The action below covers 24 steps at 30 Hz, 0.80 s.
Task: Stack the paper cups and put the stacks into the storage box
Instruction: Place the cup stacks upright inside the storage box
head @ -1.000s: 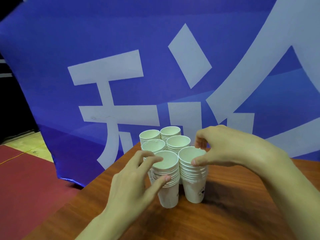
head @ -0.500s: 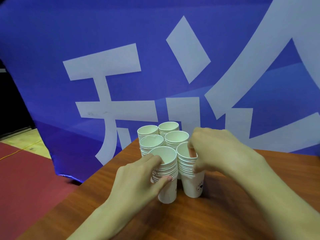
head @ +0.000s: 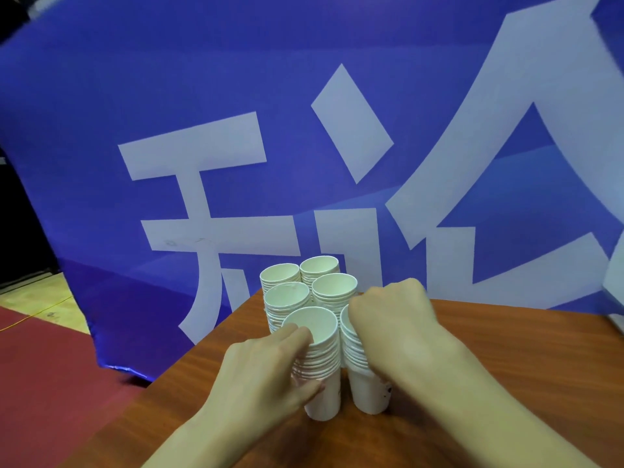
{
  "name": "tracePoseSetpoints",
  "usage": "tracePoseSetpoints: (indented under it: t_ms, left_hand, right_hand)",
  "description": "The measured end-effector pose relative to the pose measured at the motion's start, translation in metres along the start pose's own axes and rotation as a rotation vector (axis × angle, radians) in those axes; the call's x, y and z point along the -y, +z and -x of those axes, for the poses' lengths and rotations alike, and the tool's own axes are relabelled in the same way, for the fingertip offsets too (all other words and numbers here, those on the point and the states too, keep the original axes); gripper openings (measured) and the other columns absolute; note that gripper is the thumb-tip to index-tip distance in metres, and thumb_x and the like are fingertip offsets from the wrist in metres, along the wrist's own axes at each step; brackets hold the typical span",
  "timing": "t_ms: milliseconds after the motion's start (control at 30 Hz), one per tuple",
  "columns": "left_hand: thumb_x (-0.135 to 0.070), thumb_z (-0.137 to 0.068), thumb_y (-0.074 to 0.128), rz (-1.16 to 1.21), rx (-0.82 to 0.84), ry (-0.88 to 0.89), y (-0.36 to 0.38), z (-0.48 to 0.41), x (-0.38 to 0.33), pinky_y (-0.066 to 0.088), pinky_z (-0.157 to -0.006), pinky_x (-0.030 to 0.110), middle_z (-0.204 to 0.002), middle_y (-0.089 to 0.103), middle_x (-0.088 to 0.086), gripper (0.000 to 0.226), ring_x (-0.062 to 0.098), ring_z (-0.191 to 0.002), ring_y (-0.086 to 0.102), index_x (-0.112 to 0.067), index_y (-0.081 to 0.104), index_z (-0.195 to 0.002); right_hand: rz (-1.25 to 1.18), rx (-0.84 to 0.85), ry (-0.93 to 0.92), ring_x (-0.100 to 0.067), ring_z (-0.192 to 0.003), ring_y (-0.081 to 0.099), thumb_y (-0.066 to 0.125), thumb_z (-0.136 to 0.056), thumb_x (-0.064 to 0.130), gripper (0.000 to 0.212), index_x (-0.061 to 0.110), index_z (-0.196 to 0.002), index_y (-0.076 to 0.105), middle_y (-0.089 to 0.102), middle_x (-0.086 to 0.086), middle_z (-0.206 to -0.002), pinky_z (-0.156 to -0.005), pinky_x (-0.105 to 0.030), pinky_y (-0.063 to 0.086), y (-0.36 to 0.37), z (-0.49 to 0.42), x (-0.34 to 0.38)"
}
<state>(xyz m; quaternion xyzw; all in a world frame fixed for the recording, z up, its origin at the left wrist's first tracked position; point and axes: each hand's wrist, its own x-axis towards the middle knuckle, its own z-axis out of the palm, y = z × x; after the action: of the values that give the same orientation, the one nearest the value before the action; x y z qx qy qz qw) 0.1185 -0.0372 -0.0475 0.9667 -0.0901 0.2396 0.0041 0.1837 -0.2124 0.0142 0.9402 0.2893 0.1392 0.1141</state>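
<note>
The left hand [head: 266, 376] holds the left stack [head: 320, 359] of paper cups. Its forefinger hooks over the top rim, and its thumb presses the side of the stack lower down, facing the person, so the stack is pinched between them. The stack stands upright on the table [head: 506, 366], just past the left palm.

The right hand [head: 395, 319] lies over the top of the right stack [head: 366, 393]. Its fingers curl down round the upper cups, with the knuckles raised. The fingertips are hidden behind the back of the hand. Only the left edge of this stack's rim and the lower cups show, under and in front of the hand. The two stacks stand side by side, touching or nearly so, between the two hands.

Beyond both hands stand four more stacks [head: 287, 295], also upright and packed close in two pairs. The nearer pair is right behind the two held stacks.

Past the far stacks, behind the table's far edge, hangs a big blue banner [head: 202, 96] with white characters. To the left of the left hand, below the table edge, is a red floor [head: 40, 366].
</note>
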Motion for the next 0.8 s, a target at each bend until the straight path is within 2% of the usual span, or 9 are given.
tracePoseSetpoints:
  t_ms: [33, 100, 167, 267, 367, 467, 600, 700, 800]
  left_hand:
    - [-0.064, -0.07, 0.055, 0.007, -0.014, -0.001, 0.0, 0.0, -0.001, 0.042, -0.052, 0.028, -0.086, 0.057, -0.014, 0.038, 0.012, -0.07, 0.054, -0.032, 0.043, -0.086]
    - [-0.065, -0.069, 0.053, 0.024, -0.009, -0.015, 0.0, 0.0, -0.006, 0.044, -0.055, 0.03, -0.087, 0.056, -0.014, 0.04, 0.013, -0.073, 0.056, -0.031, 0.041, -0.086]
    - [-0.067, -0.069, 0.05, 0.044, -0.001, -0.028, 0.001, -0.001, -0.012, 0.046, -0.06, 0.032, -0.089, 0.056, -0.014, 0.042, 0.015, -0.08, 0.057, -0.031, 0.039, -0.088]
    - [-0.068, -0.071, 0.052, 0.069, -0.014, 0.018, -0.001, -0.011, -0.025, 0.048, -0.062, 0.032, -0.089, 0.057, -0.018, 0.041, 0.011, -0.08, 0.057, -0.033, 0.041, -0.089]
    - [-0.06, -0.067, 0.068, 0.116, -0.092, 0.104, -0.002, -0.028, -0.048, 0.041, -0.047, 0.024, -0.071, 0.052, -0.022, 0.039, 0.003, -0.063, 0.049, -0.034, 0.043, -0.081]
    - [-0.06, -0.063, 0.069, 0.186, -0.163, 0.152, -0.007, -0.052, -0.087, 0.029, -0.044, 0.019, -0.06, 0.047, -0.019, 0.042, 0.004, -0.055, 0.045, -0.031, 0.041, -0.076]
    - [-0.059, -0.064, 0.071, 0.297, -0.244, 0.263, -0.011, -0.088, -0.162, 0.031, -0.046, 0.027, -0.058, 0.045, -0.012, 0.048, 0.013, -0.056, 0.041, -0.03, 0.035, -0.075]
    - [-0.056, -0.065, 0.075, 0.397, -0.283, 0.32, -0.012, -0.113, -0.219, 0.031, -0.049, 0.028, -0.06, 0.045, -0.013, 0.049, 0.013, -0.06, 0.041, -0.03, 0.036, -0.076]
    - [-0.056, -0.064, 0.073, 0.47, -0.302, 0.374, -0.014, -0.139, -0.266, 0.024, -0.049, 0.027, -0.064, 0.049, -0.017, 0.044, 0.011, -0.062, 0.041, -0.032, 0.038, -0.073]
  right_hand:
    - [0.018, 0.013, -0.037, -0.022, -0.103, 0.063, 0.055, -0.09, 0.012, 0.006, 0.017, -0.093, 0.057, 0.064, 0.0, -0.11, -0.074, -0.032, 0.027, 0.002, -0.001, 0.001]
    - [0.046, 0.036, -0.066, -0.025, -0.112, 0.062, 0.056, -0.091, 0.011, 0.026, 0.015, -0.117, 0.061, 0.063, -0.005, -0.122, -0.076, -0.032, 0.028, 0.004, -0.001, 0.002]
    - [0.037, 0.041, -0.094, -0.027, -0.111, 0.062, 0.059, -0.09, 0.011, 0.029, 0.014, -0.119, 0.06, 0.064, -0.005, -0.122, -0.075, -0.033, 0.028, 0.003, 0.005, 0.0]
    - [-0.011, 0.032, -0.088, -0.024, -0.086, 0.059, 0.065, -0.085, 0.015, 0.012, 0.017, -0.093, 0.056, 0.063, -0.002, -0.104, -0.074, -0.035, 0.029, -0.001, 0.026, -0.014]
    - [-0.017, 0.004, -0.012, -0.02, -0.059, 0.036, 0.072, -0.075, 0.021, 0.043, 0.021, -0.069, 0.03, 0.049, -0.002, -0.077, -0.069, -0.036, 0.031, -0.007, 0.055, -0.046]
    - [0.026, -0.052, 0.093, -0.018, -0.056, 0.035, 0.071, -0.073, 0.022, 0.035, 0.021, -0.072, 0.036, 0.039, 0.003, -0.068, -0.056, -0.032, 0.023, -0.013, 0.087, -0.088]
    - [0.084, -0.153, 0.22, -0.024, -0.076, 0.051, 0.066, -0.072, 0.027, 0.025, 0.023, -0.077, 0.042, 0.045, 0.004, -0.073, -0.048, -0.031, 0.014, -0.021, 0.138, -0.147]
    - [0.115, -0.199, 0.338, -0.016, -0.058, 0.045, 0.066, -0.063, 0.029, 0.027, 0.019, -0.068, 0.042, 0.048, 0.003, -0.067, -0.047, -0.031, 0.016, -0.027, 0.174, -0.189]
    - [0.09, -0.221, 0.48, -0.011, -0.053, 0.044, 0.071, -0.053, 0.034, 0.028, 0.021, -0.063, 0.048, 0.047, 0.003, -0.057, -0.045, -0.027, 0.017, -0.029, 0.205, -0.231]
